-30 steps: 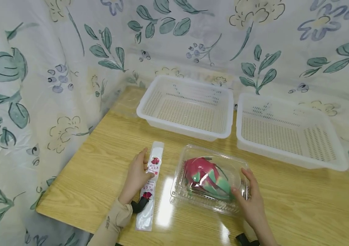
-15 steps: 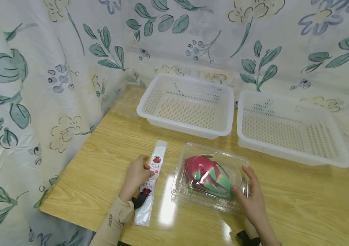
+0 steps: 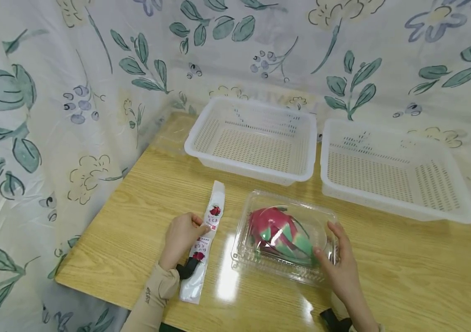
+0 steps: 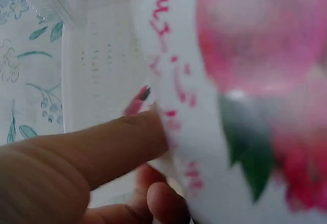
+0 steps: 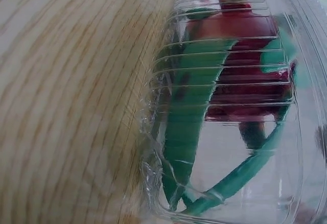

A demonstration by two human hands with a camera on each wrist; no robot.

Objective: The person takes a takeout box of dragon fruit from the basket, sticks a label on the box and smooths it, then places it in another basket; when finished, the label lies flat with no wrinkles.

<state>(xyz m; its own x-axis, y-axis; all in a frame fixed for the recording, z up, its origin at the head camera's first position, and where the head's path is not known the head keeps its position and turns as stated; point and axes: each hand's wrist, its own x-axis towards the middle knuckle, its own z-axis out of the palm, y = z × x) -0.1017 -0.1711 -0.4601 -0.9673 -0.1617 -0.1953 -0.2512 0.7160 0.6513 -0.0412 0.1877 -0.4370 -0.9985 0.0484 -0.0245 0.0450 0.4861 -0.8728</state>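
In the head view a white strip of labels [image 3: 214, 210] printed with red dragon fruit lies slanted at the table's left-middle, kinked along its length. My left hand [image 3: 183, 235] pinches its left edge between thumb and fingers; the left wrist view shows the thumb [image 4: 122, 147] against the label [image 4: 179, 81] up close. To the right, a clear plastic clamshell box [image 3: 256, 198] stands closed, a pink and green dragon fruit [image 3: 274, 226] inside. My right hand [image 3: 341, 267] holds the box's right end, thumb on the near part and fingers at the far part.
Two white perforated baskets [image 3: 245, 171] [image 3: 389, 203] stand side by side behind the box. A clear plastic container [image 3: 173, 131] sits at the back left corner. The wooden table's [image 3: 110, 230] left edge meets a flowered curtain [image 3: 44, 161].
My left fingers have drawn in to pinch the label strip, which now bends, its far end narrower and turned. The right hand and box stay nearly still while the view shifts slightly.
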